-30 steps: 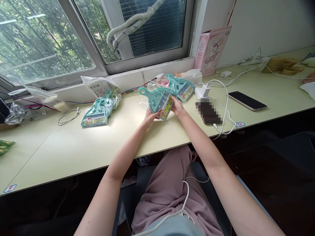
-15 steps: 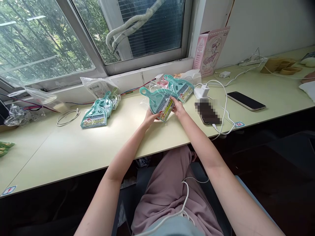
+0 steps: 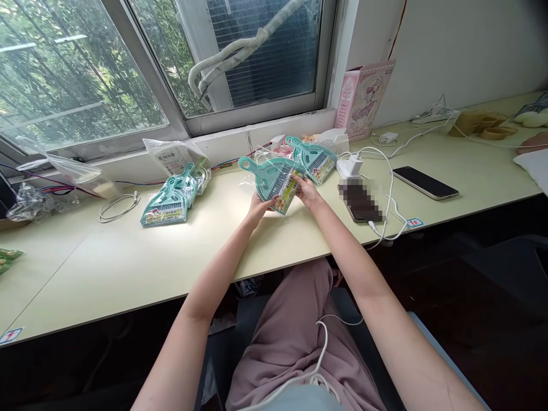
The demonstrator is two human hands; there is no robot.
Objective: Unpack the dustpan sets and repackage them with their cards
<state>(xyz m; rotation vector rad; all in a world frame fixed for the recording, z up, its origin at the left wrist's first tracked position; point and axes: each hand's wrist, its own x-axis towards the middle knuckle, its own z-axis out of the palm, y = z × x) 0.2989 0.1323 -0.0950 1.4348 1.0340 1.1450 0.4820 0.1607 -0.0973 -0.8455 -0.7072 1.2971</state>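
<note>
Dustpan set (image 3: 273, 176) in both hands (image 3: 310, 196); label (image 3: 288, 192) partly covered.

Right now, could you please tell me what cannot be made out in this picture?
Head view: most fingers of the left hand, hidden under the wrapped dustpan set.
Head view: fine print on its label, too small.
Head view: the top face of the nearer phone, blurred by a mosaic.
Head view: the rest of the green packet, cut off by the left edge.
</note>
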